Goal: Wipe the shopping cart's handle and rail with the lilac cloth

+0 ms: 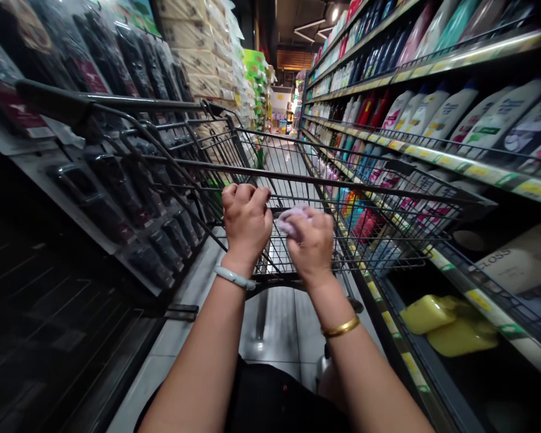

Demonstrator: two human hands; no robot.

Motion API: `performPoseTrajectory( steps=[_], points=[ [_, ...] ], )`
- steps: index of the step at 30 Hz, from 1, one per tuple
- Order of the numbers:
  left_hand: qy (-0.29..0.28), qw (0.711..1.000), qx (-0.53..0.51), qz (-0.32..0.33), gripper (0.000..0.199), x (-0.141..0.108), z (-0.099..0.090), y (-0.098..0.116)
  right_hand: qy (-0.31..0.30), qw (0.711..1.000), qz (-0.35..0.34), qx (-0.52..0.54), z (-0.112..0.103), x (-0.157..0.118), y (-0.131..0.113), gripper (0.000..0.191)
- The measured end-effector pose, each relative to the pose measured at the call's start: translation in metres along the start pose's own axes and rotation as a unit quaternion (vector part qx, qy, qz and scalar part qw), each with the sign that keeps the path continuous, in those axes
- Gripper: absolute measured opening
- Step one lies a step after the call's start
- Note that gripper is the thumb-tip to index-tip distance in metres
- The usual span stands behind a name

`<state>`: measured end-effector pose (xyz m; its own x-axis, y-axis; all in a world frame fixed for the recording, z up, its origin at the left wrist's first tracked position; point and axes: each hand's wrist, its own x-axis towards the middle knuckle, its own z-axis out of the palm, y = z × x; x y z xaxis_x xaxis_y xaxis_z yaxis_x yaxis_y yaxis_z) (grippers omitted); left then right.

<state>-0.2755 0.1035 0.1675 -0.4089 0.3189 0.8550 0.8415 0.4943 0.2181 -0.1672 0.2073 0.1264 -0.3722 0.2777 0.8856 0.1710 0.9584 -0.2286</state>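
Observation:
My right hand [312,240] is closed around a small, crumpled lilac cloth [293,218], part of which sticks out by the thumb. Beside it, my left hand [247,219] is curled into a fist, back of the hand toward me; what its fingers hold, if anything, is hidden. Both hands are in front of the near wire side of a black shopping cart [369,189], just below its top rail. Whether either hand touches the wire, I cannot tell. A pale bangle circles my left wrist and a gold one my right.
The cart stands across the aisle, its handle [139,103] to the left. Shelves of shampoo bottles [451,114] line the right, with yellow bottles [451,325] low down. Packaged dark goods [139,66] hang at left; stacked packs [198,48] stand beyond. Tiled floor [275,325] shows below.

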Motion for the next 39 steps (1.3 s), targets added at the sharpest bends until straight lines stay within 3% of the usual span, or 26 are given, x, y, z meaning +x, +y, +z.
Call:
performPoseTrajectory(
  steps=[3,5,10,16,22,28,35,39],
  points=[
    [0.0,1.0,-0.015,-0.006,0.028,0.0,0.0,-0.002,0.104,0.994,0.044,-0.009,-0.009,0.012,0.014,0.022],
    [-0.002,1.0,-0.028,-0.009,0.029,0.0,0.0,-0.003,0.123,0.991,0.059,-0.018,-0.006,0.01,0.017,0.021],
    [-0.008,1.0,-0.027,-0.008,0.032,0.003,-0.001,-0.01,-0.03,0.999,0.01,-0.029,0.01,-0.016,0.004,0.031],
    [-0.013,0.999,-0.05,-0.011,0.034,0.007,0.002,-0.026,0.028,0.995,0.09,-0.024,0.006,-0.013,0.015,0.025],
    [-0.041,0.998,-0.05,-0.011,0.047,0.009,0.004,-0.042,-0.109,0.993,0.03,-0.033,0.024,-0.037,-0.002,0.033],
    [-0.058,0.996,-0.073,-0.006,0.058,0.009,0.007,-0.051,-0.108,0.993,0.042,-0.02,0.017,-0.019,-0.011,0.034],
    [-0.115,0.99,-0.079,-0.019,0.071,0.011,0.006,-0.053,-0.265,0.964,0.009,-0.008,0.051,-0.062,-0.018,0.026],
    [-0.115,0.99,-0.073,-0.038,0.075,0.011,0.009,-0.052,-0.221,0.975,0.001,-0.023,0.054,-0.06,-0.016,0.031]
  ],
)
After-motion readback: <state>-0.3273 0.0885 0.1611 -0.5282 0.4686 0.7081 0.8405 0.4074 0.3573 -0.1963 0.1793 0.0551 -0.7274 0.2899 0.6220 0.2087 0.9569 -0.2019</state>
